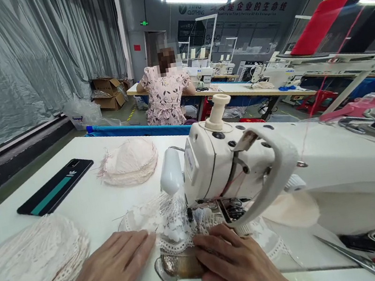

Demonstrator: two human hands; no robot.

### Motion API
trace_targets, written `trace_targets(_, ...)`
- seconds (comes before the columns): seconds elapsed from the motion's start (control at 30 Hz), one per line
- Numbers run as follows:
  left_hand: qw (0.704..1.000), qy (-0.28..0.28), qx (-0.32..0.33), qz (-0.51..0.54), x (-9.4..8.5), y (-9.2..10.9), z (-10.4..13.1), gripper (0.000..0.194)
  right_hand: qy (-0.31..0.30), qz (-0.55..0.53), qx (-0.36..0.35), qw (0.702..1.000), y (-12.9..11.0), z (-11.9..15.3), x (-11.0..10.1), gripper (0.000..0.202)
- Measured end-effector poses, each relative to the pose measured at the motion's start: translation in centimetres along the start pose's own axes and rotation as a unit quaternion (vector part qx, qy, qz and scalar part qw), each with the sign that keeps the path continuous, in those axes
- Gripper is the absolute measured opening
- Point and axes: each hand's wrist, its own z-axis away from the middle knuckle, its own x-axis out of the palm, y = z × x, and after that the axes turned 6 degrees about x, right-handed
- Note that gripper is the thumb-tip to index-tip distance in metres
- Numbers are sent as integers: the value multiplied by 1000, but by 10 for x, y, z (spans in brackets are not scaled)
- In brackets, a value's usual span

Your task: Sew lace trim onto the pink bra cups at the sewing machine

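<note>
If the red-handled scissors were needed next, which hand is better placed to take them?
Likely the right hand: the scissors lie on its side, and the left hand is farther away. The right would first have to leave the lace.

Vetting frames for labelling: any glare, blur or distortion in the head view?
Head view: ceiling tubes blown out white; the shiny plate by the right hand catches small highlights; red thread cone leans and looks stretched, likely wide-angle distortion; far wall lettering partly soft; seated person's head pixelated; left hand and right hand reasonably clear.
</note>
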Motion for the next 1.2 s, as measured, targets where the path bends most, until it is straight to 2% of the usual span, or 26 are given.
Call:
trace_targets(0.1, 999, 37, 31, -17, -4, 0, 0, 40, 1, -3, -2, 1000, 0, 0, -1, 17)
trace_targets(0.27, 996, 87, -12, -20, 0, 8, 1, 49, 1, -12, -5, 1000, 0, -1, 0, 18)
trace_targets(0.43, 993, 109, -16, 40, 10, 16, -8, 43, -3, -18, 13, 1000, -3, 0, -1, 19)
trace_targets(0.63, 994, 102, 30, 25, 24, 17, -6, 37, 9, 8, 32, 999, -6, 3, -2, 19)
trace_targets(0.73, 997, 60, 54, 4, 20, 10, -9, 35, 8, 18, 34, 999, -6, 4, -3, 17)
trace_targets(0.8, 997, 18, 72, -14, 17, 7, -17, 42, 1, 16, 27, 1000, -5, 4, -3, 16)
trace_targets(0.87, 995, 1, 83, -48, 17, 7, -30, 46, -5, 12, 19, 1000, -3, 4, -3, 17)
trace_targets(1.03, 990, 34, 66, -121, 32, 19, -59, 42, -14, 21, 22, 999, -3, 5, -2, 18)
trace_targets(1.1, 988, 38, 58, -135, 40, 23, -61, 37, -19, 20, 27, 999, -4, 6, -2, 20)
trace_targets(1.2, 984, 35, 84, -153, 46, 24, -58, 33, -27, 9, 32, 999, -5, 6, -4, 22)
